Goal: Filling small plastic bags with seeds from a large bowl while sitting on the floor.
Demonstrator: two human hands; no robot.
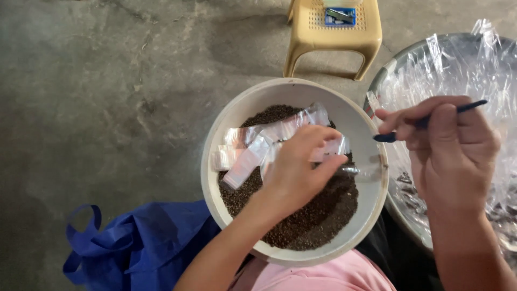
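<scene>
L hand (299,167), frame center, pinches a clear sachet (328,150) over dark grainy seeds (318,215) in round white bowl (371,199); R hand (452,156), at right, fingers closed round thin blue spoon (425,122).

Two bare forearms, no sleeves, no rings or watch; left hand (293,172), right hand (449,153). Pink garment (328,275) below (over dark trousers (401,264)).

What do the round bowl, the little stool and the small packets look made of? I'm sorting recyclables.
Bowl: probably plastic, matte off-white, thick smooth rim. Stool: moulded plastic, tan, perforated seat. Small packets: thin clear film, likely plastic, glossy with glints and creases.
</scene>
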